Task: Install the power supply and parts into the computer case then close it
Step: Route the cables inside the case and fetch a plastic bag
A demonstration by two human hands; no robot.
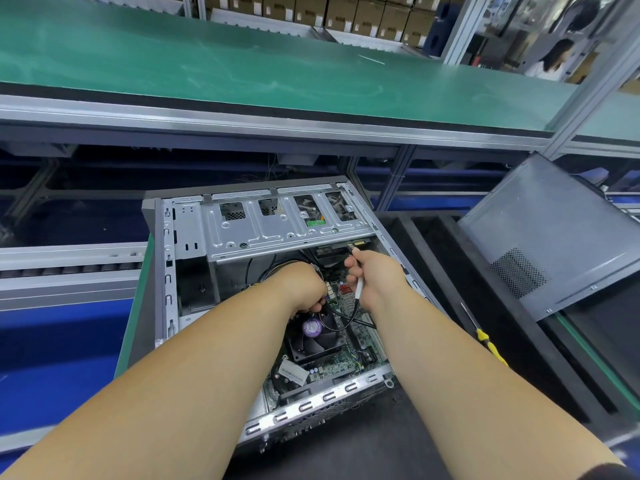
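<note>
Open computer case [194,237] sits dead center. Left hand [304,289] grips black cables [332,315] over the CPU fan [317,336]; right hand [375,277] pinches a white cable [359,289]. Side panel [550,233] leans at 3 o'clock.

Left hand [304,289]: fingers curl down out of sight among black cables [332,315]; what they grip cannot be told.
Right hand [375,277]: fingertips mostly hidden behind the knuckles; the white cable [359,289] they hold ends under the drive cage [277,223], its connector too small to tell.
Motherboard [341,365]: partly covered by both forearms; labels unreadable.
Fan [317,336]: upper edge hidden by the left wrist.
Case [166,271]: near corner cut off by the arms.
Side panel [554,233]: right part runs off the edge.
Screwdriver [483,336]: handle end hidden behind the right forearm.
Boxes [346,12]: blurred, print illegible.
Person [554,58]: blurred, partly behind a post.
</note>
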